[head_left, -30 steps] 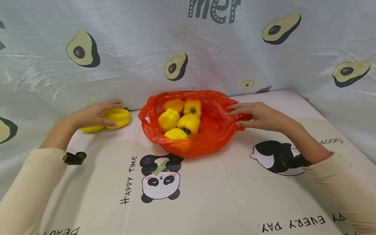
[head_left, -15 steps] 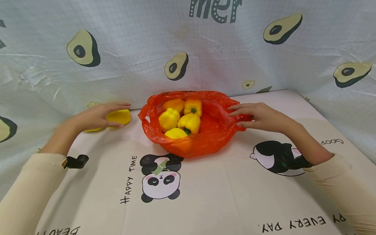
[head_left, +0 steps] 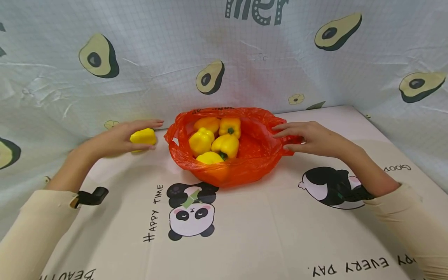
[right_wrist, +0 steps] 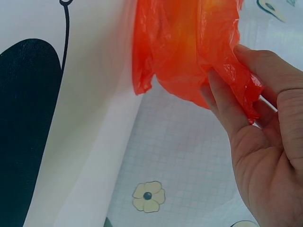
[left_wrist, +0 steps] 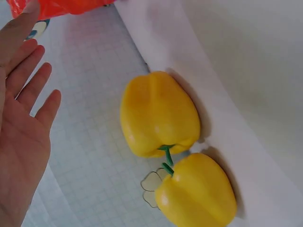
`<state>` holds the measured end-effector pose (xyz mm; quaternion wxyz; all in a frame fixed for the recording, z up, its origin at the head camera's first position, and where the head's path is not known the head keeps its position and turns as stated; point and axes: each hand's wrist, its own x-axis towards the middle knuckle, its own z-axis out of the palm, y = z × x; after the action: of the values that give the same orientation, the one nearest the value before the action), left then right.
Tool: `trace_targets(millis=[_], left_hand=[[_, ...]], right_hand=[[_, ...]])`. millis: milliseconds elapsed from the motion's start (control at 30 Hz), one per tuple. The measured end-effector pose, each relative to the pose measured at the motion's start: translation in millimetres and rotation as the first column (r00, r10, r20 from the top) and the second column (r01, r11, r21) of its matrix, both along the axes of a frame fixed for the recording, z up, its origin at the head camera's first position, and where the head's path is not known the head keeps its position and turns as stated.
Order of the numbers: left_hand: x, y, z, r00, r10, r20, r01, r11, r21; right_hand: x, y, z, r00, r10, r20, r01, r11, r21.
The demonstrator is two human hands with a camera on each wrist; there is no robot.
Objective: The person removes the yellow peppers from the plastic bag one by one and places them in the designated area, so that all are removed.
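A red plastic bag (head_left: 224, 179) stands with its mouth wide apart against the backdrop. Several yellow bell peppers (head_left: 225, 146) lie inside it, towards its left. My right hand (head_left: 311, 139) grips the bag's right edge, the red film (right_wrist: 232, 90) between thumb and fingers. Left of the bag, my left hand (head_left: 119, 138) hovers with fingers stretched out and nothing in it. Behind that hand, a bell pepper (head_left: 143, 137) partly shows. Two loose peppers appear in the left wrist view, one pepper (left_wrist: 161, 116) with its stem near the other pepper (left_wrist: 196, 191), apart from the palm.
The table's pale cover (head_left: 245, 233) carries panda drawings and lettering. A white sheet (head_left: 157, 50) printed with avocados rises along the table's back edge, close behind the bag and the loose peppers.
My left hand has moved right, across the front of the loose peppers towards the bag, hiding different parts of them. The right hand and the bag stay nearly still.
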<state>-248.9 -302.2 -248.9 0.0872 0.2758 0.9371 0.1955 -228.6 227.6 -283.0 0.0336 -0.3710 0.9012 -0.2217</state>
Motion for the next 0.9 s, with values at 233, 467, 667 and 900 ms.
trace_targets(millis=[233, 467, 667, 900], left_hand=[[8.0, 13.3, 13.3, 0.994, 0.018, -0.108, -0.013, 0.999, 0.048], [12.4, 30.9, 26.6, 0.975, -0.025, -0.22, 0.039, 0.997, 0.061], [7.7, 52.0, 43.2, 0.964, -0.132, -0.23, 0.14, 0.99, 0.019], [-0.8, 77.8, 67.2, 0.967, -0.202, -0.157, 0.189, 0.978, -0.093]], right_hand=[[0.4, 0.5, 0.3, 1.0, 0.004, -0.004, -0.004, 1.0, -0.005], [1.2, -0.4, 1.3, 1.0, 0.01, -0.009, -0.01, 1.0, -0.009], [1.7, -2.0, 2.2, 1.0, 0.018, -0.003, -0.018, 1.0, -0.014], [0.7, -4.0, 4.2, 0.999, 0.038, -0.03, -0.039, 0.999, -0.013]])
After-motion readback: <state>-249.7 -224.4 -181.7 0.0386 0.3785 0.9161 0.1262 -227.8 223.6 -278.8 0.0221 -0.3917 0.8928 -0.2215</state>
